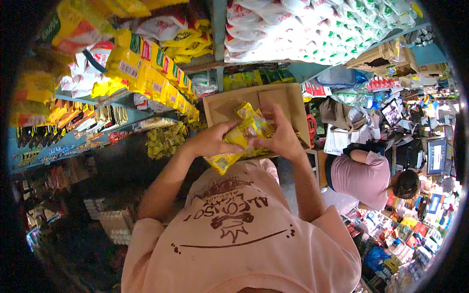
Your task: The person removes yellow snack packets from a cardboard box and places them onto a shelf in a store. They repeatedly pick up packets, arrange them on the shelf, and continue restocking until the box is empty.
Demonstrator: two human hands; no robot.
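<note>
Several shiny yellow packets [250, 128] lie bunched between my two hands, in front of my shirt. My left hand [211, 140] is closed on the packets from the left, and one packet's end sticks out below its fingers. From the right, my right hand [283, 134] grips the same bunch, its thumb pressed on the front and its fingers partly hidden behind. Just beyond the hands is an open cardboard box [297, 105]; its bottom is partly hidden by my hands and the packets.
Shelves on the left hold a row of yellow packs [152, 68] and hanging yellow sachets [166, 139]. White bags [312, 29] fill the shelf above. To the right, a person in a pink shirt [361, 176] sits near a screen [436, 156] and a crowded counter [386, 234].
</note>
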